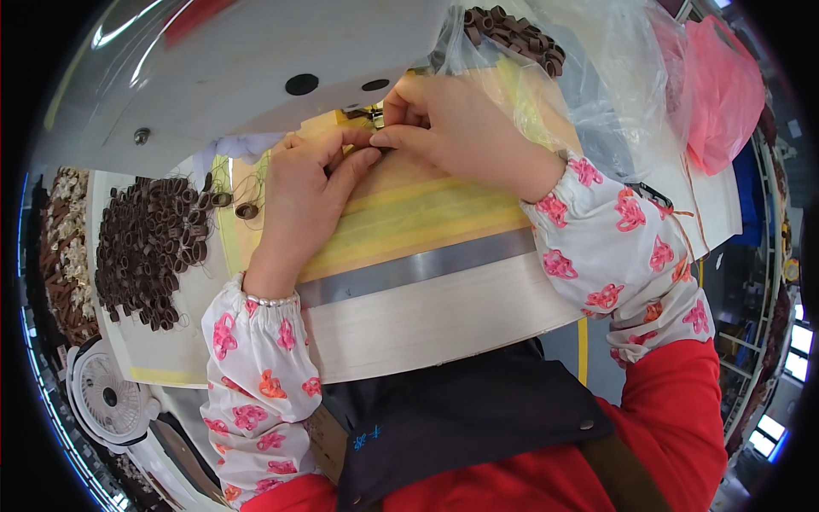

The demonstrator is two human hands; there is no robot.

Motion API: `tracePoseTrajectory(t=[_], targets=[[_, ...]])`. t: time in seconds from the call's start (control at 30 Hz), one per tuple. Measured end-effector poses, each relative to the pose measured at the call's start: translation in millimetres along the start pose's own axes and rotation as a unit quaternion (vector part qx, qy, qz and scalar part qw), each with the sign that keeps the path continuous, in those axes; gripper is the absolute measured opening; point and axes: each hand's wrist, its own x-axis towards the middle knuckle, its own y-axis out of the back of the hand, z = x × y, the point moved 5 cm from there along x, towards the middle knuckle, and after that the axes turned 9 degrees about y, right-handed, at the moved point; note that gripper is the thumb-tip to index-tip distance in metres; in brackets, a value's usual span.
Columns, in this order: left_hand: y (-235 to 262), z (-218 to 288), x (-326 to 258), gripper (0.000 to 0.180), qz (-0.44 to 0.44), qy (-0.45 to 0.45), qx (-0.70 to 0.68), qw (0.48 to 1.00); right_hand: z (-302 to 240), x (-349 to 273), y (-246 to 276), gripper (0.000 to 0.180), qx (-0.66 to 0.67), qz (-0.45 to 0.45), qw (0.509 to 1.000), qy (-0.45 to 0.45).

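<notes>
My left hand (317,175) and my right hand (461,128) meet beside the metal presser foot (377,117) of a sewing machine (230,94). Both have thumb and forefinger pinched together, fingertips almost touching. Between them a small dark brown piece (384,150) shows; its shape is mostly covered by the fingers. It resembles the brown fabric loops (153,243) heaped left of my left forearm, with loose threads among them. Two single loops, one a brown loop (246,210), lie near my left wrist. Yellow tape (426,205) crosses the work surface under my hands.
More brown loops (516,38) lie at the far right by clear plastic bags (614,77). A pink plastic bag (721,94) sits at the right table edge. Beside my right sleeve are dark thread snips (653,198). A white fan (109,394) stands at the lower left.
</notes>
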Motion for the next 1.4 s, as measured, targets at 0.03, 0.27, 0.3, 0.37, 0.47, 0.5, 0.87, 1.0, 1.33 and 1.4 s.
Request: tracePoseTrajectory(t=[0.03, 0.27, 0.3, 0.37, 0.47, 0.5, 0.87, 1.0, 1.33, 1.4], targets=[[0.0, 2.8, 0.4, 0.014, 0.012, -0.007, 0.017, 1.0, 1.9, -2.7, -0.9, 0.015, -0.051, 0.044, 0.994, 0.081], [-2.0, 0.6, 11.2, 0.02, 0.021, 0.061, -0.003, 0.998, 1.4, -8.5, 2.6, 0.007, -0.182, 0.155, 0.949, 0.206], [-4.3, -3.2, 12.9, 0.022, 0.015, 0.094, -0.03, 0.995, 2.3, -7.8, 3.2, 0.007, -0.176, 0.154, 0.952, 0.198], [-7.5, -9.5, 14.0, 0.024, 0.007, 0.138, -0.071, 0.988, 2.1, -7.0, 4.3, 0.006, -0.166, 0.153, 0.957, 0.184], [-10.8, -15.3, 13.8, 0.026, 0.002, 0.162, -0.101, 0.982, 2.5, -7.7, 3.7, 0.006, -0.172, 0.168, 0.954, 0.181], [-11.0, -16.2, 13.6, 0.026, 0.001, 0.162, -0.106, 0.981, 2.6, -7.6, 3.3, 0.006, -0.176, 0.169, 0.953, 0.177], [-8.4, -11.5, 13.7, 0.025, 0.007, 0.189, -0.081, 0.979, -0.3, -6.2, 4.3, 0.009, -0.222, 0.145, 0.956, 0.126], [-9.1, -13.3, 14.1, 0.025, 0.003, 0.182, -0.084, 0.98, -2.5, -5.7, 6.7, 0.011, -0.238, 0.135, 0.954, 0.127], [-8.6, -20.8, 13.3, 0.023, 0.018, 0.186, -0.108, 0.976, -2.2, -0.6, 4.1, 0.012, -0.238, 0.124, 0.957, 0.105], [-7.4, -18.8, 13.2, 0.022, 0.029, 0.178, -0.106, 0.978, -2.6, -0.1, 3.4, 0.012, -0.241, 0.121, 0.958, 0.094]])
